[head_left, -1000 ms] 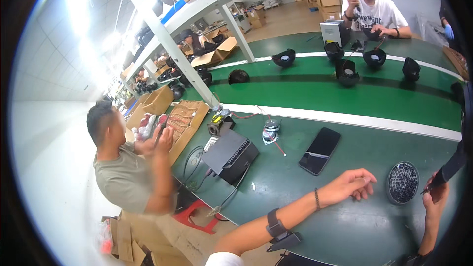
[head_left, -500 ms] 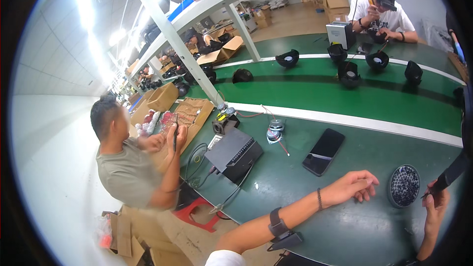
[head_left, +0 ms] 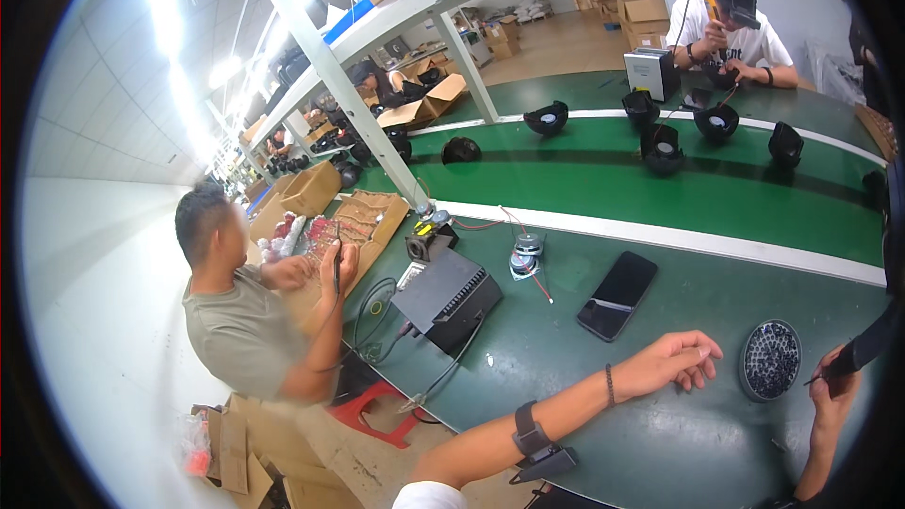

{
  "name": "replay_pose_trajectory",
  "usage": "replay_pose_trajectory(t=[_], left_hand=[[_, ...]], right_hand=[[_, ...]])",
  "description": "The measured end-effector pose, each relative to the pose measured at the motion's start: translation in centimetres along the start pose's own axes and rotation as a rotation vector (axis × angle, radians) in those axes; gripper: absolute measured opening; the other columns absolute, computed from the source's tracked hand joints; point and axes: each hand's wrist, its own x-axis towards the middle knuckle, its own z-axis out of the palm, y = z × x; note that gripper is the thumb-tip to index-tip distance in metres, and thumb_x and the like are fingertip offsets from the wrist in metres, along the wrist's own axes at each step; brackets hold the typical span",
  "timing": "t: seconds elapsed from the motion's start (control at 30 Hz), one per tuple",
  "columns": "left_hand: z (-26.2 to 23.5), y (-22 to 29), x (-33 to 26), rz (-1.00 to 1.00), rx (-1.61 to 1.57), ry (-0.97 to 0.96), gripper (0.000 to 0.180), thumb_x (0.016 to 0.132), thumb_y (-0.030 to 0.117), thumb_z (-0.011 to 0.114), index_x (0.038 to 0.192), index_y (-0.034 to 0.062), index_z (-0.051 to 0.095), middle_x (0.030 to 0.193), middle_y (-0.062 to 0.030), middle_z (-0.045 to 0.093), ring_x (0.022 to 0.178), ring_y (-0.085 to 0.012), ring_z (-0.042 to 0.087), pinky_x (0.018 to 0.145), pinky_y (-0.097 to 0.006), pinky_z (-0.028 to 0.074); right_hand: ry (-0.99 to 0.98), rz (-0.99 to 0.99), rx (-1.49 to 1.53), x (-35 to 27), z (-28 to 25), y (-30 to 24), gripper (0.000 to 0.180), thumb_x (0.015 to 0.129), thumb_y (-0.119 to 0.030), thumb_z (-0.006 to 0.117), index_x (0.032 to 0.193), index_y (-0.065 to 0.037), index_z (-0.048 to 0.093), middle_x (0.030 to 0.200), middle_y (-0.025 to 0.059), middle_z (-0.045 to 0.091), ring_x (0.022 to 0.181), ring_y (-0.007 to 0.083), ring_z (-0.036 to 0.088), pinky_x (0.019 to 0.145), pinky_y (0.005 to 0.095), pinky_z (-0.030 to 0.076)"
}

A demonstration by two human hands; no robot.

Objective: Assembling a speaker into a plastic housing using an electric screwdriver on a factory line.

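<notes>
Over the near right of the green table, my left hand [head_left: 671, 361] hangs with its fingers loosely curled and apart, holding nothing that I can see. Just to its right is a round dish [head_left: 770, 324] full of small dark pieces that look like screws. My right hand [head_left: 833, 398], at the right rim of the view, grips a black tool [head_left: 863, 347] that looks like an electric screwdriver. A thin tip points from it toward the dish, apart from the dish. The tool's upper end runs into the dark rim and is hidden.
A black phone [head_left: 617, 296], small wired speakers [head_left: 526, 254] and a black box [head_left: 449, 297] with cables lie on the table. Beyond runs a green conveyor [head_left: 584, 179] bearing several black dome-shaped shells [head_left: 663, 149]. Co-workers sit at left [head_left: 245, 320] and across [head_left: 731, 28]. A metal post [head_left: 330, 71] rises behind.
The view has shifted slightly, so things sit a little lower in it. Both my hands keep nearly the same pose, the right one still gripping the tool.
</notes>
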Motion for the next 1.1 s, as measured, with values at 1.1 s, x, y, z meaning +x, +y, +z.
replay_pose_trajectory(t=[1.1], left_hand=[[0.0,0.3,-0.6,-0.068,0.038,0.042,0.034,0.107,0.027,0.046,0.129,0.0035,0.055,0.106,-0.0066,0.065,0.094,-0.0129,0.063,0.082,-0.027,0.051]], right_hand=[[0.083,0.240,0.176,0.3,1.8,-4.4,0.053,0.071,-0.004,0.081,0.111,-0.006,0.047,0.094,0.0073,0.061,0.084,0.0166,0.062,0.072,0.0312,0.052]])
